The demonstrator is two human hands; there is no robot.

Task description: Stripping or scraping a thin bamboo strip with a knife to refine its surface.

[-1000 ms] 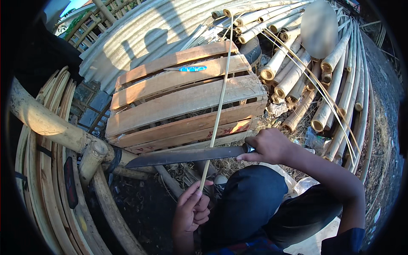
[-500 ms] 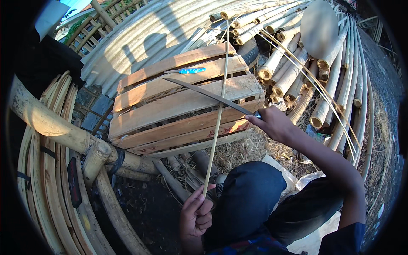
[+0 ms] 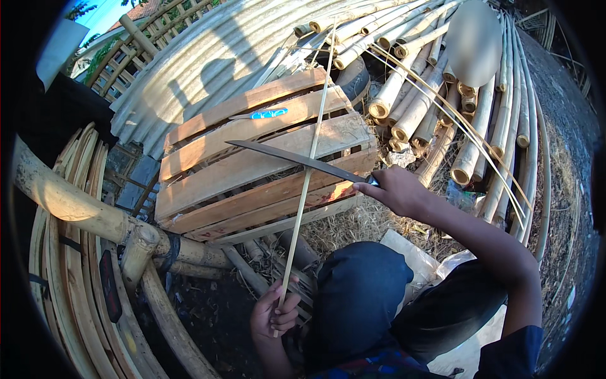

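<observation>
My left hand (image 3: 275, 311) is closed around the lower end of a long, thin bamboo strip (image 3: 299, 216), whose tip sticks out below the fingers. The strip slants up and away across a slatted wooden crate (image 3: 252, 165). In my right hand (image 3: 399, 191) is the handle of a long-bladed knife (image 3: 284, 155), mostly covered by the fingers. The blade points left over the crate and crosses the strip around its middle, apparently touching it. On the crate's upper slats lies a small knife with a blue patterned handle (image 3: 269, 114).
Cut bamboo poles (image 3: 442, 120) are stacked at the far right, with thin strips (image 3: 451, 117) lying over them. Bundled split bamboo (image 3: 76, 252) stands at left beside a thick bamboo rail (image 3: 69, 189). Behind the crate lies corrugated sheeting (image 3: 189, 76).
My left hand has moved down and left with the strip, and the strip's lower end now shows below the fingers. The right hand and knife shifted slightly left and down in view.
</observation>
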